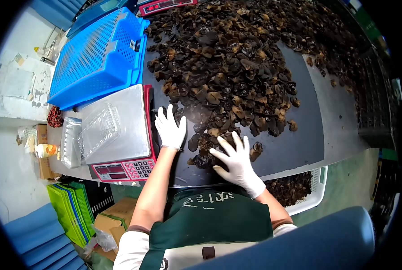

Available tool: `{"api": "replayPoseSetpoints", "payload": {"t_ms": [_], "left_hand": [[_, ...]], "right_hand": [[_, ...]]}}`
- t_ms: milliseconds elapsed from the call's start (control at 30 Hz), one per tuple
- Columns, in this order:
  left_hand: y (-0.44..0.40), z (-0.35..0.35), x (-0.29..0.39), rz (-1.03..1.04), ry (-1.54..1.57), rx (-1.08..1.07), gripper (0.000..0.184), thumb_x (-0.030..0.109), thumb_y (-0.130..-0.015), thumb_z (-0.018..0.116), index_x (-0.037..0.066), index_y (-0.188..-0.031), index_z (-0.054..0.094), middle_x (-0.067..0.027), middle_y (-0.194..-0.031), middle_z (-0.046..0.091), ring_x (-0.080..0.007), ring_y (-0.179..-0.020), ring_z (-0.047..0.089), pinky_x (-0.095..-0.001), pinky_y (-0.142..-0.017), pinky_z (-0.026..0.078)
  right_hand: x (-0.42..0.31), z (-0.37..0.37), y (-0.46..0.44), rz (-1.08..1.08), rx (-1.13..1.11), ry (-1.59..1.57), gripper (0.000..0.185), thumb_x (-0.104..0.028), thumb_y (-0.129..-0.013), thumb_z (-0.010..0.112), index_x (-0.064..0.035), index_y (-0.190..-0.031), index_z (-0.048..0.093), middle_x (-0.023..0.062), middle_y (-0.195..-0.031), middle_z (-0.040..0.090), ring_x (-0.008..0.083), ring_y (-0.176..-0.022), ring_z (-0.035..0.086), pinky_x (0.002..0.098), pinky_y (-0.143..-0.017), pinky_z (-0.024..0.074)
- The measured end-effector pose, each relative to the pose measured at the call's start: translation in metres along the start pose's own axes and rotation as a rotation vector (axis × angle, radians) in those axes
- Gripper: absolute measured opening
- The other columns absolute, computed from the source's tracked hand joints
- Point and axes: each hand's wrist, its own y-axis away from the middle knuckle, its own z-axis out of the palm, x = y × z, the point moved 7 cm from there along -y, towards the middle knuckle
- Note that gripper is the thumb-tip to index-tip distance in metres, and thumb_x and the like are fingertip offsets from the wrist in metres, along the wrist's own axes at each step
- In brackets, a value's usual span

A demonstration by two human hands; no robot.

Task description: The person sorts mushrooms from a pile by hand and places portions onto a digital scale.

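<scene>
Dark, ruffled pieces (pixel 228 67) are lying in a broad, loose heap across a dark sheet (pixel 295 150) on the tabletop (pixel 340 135), with a smaller cluster (pixel 204 157) lying near the sheet's front edge. The right hand (pixel 238 165), in a white glove, is reaching over the sheet just beside this cluster, its fingers spreading apart and bending slightly. The left hand (pixel 170 128), also gloved, is resting palm down between the heap and a red-edged scale (pixel 115 126), its fingers fanning wide.

A clear plastic tray (pixel 103 125) is lying on the scale's metal plate, and more clear packaging (pixel 69 141) is sitting just beside it. Beyond the scale, a blue basket (pixel 91 58) is standing, and a second scale (pixel 165 6) is showing red digits near the heap's far side. Below the tabletop's front edge, a white basket (pixel 319 191) is holding more dark pieces, while green crates (pixel 66 213) are leaning together at the left.
</scene>
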Motion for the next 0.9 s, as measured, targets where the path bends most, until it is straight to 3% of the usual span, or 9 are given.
{"api": "replayPoseSetpoints", "payload": {"t_ms": [167, 300, 433, 567, 633, 700, 767, 833, 900], "left_hand": [[0.063, -0.017, 0.053, 0.203, 0.375, -0.315, 0.054, 0.018, -0.09, 0.062, 0.01, -0.141, 0.048, -0.0248, -0.15, 0.035, -0.0464, -0.138, 0.033, -0.0513, -0.116, 0.024], [0.077, -0.091, 0.065, 0.316, 0.339, -0.247, 0.052, 0.011, -0.09, 0.059, 0.007, -0.141, 0.05, -0.0228, -0.157, 0.026, -0.0433, -0.143, 0.029, -0.0504, -0.117, 0.024], [0.058, -0.204, 0.012, 0.235, 0.137, 0.093, 0.049, 0.003, -0.082, 0.061, 0.004, -0.131, 0.057, -0.0209, -0.146, 0.043, -0.0412, -0.136, 0.038, -0.0517, -0.115, 0.026], [0.043, -0.271, -0.106, 0.018, -0.276, 0.214, 0.05, 0.015, -0.092, 0.058, 0.007, -0.14, 0.05, -0.0162, -0.148, 0.043, -0.0376, -0.138, 0.037, -0.0557, -0.115, 0.022], [0.046, -0.271, -0.165, -0.159, -0.582, 0.066, 0.052, 0.03, -0.098, 0.054, 0.013, -0.146, 0.043, -0.0101, -0.152, 0.042, -0.0372, -0.141, 0.033, -0.0605, -0.115, 0.018], [0.051, -0.255, -0.206, -0.277, -0.526, -0.103, 0.052, 0.041, -0.101, 0.048, 0.021, -0.148, 0.041, -0.0042, -0.153, 0.042, -0.0342, -0.143, 0.031, -0.0663, -0.112, 0.013], [0.043, -0.239, -0.19, -0.265, -0.487, -0.244, 0.047, 0.034, -0.1, 0.05, 0.015, -0.144, 0.048, -0.0092, -0.147, 0.049, -0.0345, -0.138, 0.04, -0.0595, -0.113, 0.022], [0.026, -0.231, -0.157, 0.132, -0.298, -0.087, 0.037, 0.015, -0.096, 0.052, 0.003, -0.131, 0.058, -0.0215, -0.13, 0.059, -0.0369, -0.118, 0.058, -0.0412, -0.102, 0.043], [0.022, -0.221, -0.139, 0.129, -0.363, -0.082, 0.037, 0.012, -0.095, 0.052, 0.004, -0.131, 0.058, -0.0208, -0.129, 0.059, -0.0375, -0.117, 0.057, -0.0438, -0.102, 0.043]], "right_hand": [[0.054, -0.033, 0.041, 0.314, 0.358, -0.073, 0.044, -0.015, -0.073, 0.074, -0.0158, -0.116, 0.067, 0.0108, -0.134, 0.055, 0.0373, -0.131, 0.041, 0.0514, -0.113, 0.025], [0.074, -0.035, 0.072, 0.409, 0.436, -0.007, 0.041, -0.009, -0.074, 0.072, -0.0131, -0.114, 0.067, 0.0109, -0.131, 0.055, 0.0369, -0.128, 0.043, 0.0482, -0.109, 0.031], [0.059, -0.027, 0.074, 0.396, 0.475, 0.017, 0.04, -0.005, -0.073, 0.071, -0.0134, -0.111, 0.068, 0.0109, -0.128, 0.056, 0.0362, -0.126, 0.044, 0.0475, -0.107, 0.0339], [0.001, -0.014, 0.027, 0.093, 0.425, -0.199, 0.036, -0.006, -0.07, 0.07, -0.0102, -0.105, 0.068, 0.0113, -0.119, 0.061, 0.0338, -0.116, 0.054, 0.0475, -0.099, 0.0417], [-0.027, 0.017, 0.003, -0.01, 0.307, -0.272, 0.043, -0.017, -0.071, 0.072, -0.0114, -0.113, 0.066, 0.0148, -0.126, 0.058, 0.0372, -0.118, 0.053, 0.0496, -0.099, 0.0421], [-0.057, 0.034, -0.02, -0.011, 0.152, -0.169, 0.051, -0.027, -0.074, 0.072, -0.0129, -0.122, 0.063, 0.0164, -0.134, 0.054, 0.0405, -0.127, 0.045, 0.0545, -0.106, 0.0343], [-0.069, 0.064, -0.024, -0.078, 0.064, -0.091, 0.051, -0.029, -0.075, 0.073, -0.0128, -0.122, 0.063, 0.0161, -0.134, 0.054, 0.0402, -0.13, 0.042, 0.0573, -0.109, 0.03], [-0.074, 0.075, -0.022, -0.134, 0.001, -0.086, 0.049, -0.029, -0.076, 0.073, -0.0128, -0.122, 0.064, 0.0161, -0.134, 0.054, 0.0402, -0.131, 0.041, 0.0585, -0.11, 0.0287], [-0.072, 0.068, -0.018, -0.137, 0.009, -0.098, 0.046, -0.028, -0.076, 0.072, -0.0138, -0.12, 0.065, 0.0133, -0.132, 0.055, 0.0384, -0.128, 0.044, 0.057, -0.109, 0.0303]]}}
